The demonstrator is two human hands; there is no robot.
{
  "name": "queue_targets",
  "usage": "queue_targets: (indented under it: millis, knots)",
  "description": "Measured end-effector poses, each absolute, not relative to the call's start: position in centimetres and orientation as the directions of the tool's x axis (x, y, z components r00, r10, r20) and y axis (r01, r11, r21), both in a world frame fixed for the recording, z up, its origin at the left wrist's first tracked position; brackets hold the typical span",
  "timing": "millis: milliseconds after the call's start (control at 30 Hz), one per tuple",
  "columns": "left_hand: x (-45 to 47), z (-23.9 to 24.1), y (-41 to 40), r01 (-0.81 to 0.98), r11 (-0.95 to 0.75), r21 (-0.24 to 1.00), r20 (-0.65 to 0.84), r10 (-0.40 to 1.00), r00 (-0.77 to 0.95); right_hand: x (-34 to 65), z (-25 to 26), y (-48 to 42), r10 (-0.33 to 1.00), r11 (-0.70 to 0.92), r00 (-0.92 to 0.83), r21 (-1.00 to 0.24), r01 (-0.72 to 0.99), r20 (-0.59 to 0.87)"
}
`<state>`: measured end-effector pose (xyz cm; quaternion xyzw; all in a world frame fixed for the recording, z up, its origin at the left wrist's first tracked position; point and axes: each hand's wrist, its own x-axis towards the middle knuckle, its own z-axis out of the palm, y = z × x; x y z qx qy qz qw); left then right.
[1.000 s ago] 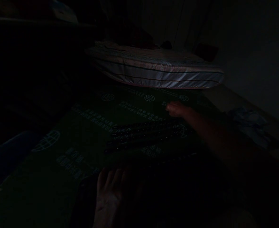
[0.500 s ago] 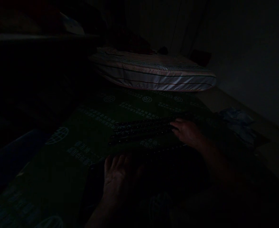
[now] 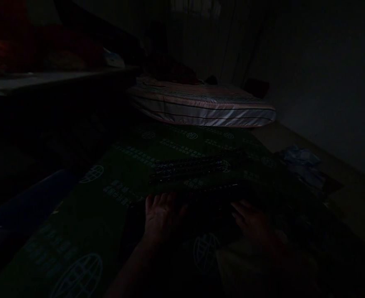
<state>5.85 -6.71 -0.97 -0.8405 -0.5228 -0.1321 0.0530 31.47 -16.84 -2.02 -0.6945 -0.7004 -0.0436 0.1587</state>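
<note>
The scene is very dark. My left hand (image 3: 161, 216) lies palm down, fingers spread, on a dark flat thing whose kind I cannot make out. A row of light dots (image 3: 213, 190) runs along the far edge of that thing. My right hand (image 3: 250, 217) is at its right side, fingers pointing left; whether they grip something is lost in the dark. Several long thin black strips with pale dots (image 3: 185, 169) lie side by side beyond both hands, on a green printed sheet (image 3: 114, 161).
A striped mattress (image 3: 207, 109) lies at the back. To the left are a shelf (image 3: 61, 76) with things on it and a blue object (image 3: 33, 198). Crumpled pale plastic or cloth (image 3: 300, 159) lies on the floor at right, near the wall (image 3: 325, 74).
My right hand has drawn back from the black strips toward me, to the dark thing. My left hand stays flat on it. The camera view has shifted slightly.
</note>
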Motion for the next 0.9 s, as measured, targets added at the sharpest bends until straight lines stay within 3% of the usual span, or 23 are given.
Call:
queue_targets:
  millis: [400,667,900]
  knots:
    - [6.0,-0.4,-6.9,0.893,-0.445,0.064,0.264,0.871,0.415,31.1,-3.5,-17.7,0.926,0.032,0.008,-0.100,0.995,0.377]
    - [5.9,-0.6,-6.7,0.893,-0.445,0.059,0.259,0.871,0.417,30.9,-3.2,-17.8,0.944,0.026,0.021,-0.137,0.990,0.330]
    - [6.0,-0.9,-6.8,0.892,-0.449,0.052,0.276,0.865,0.419,31.1,-3.5,-17.9,0.928,0.053,0.015,-0.172,0.984,0.373]
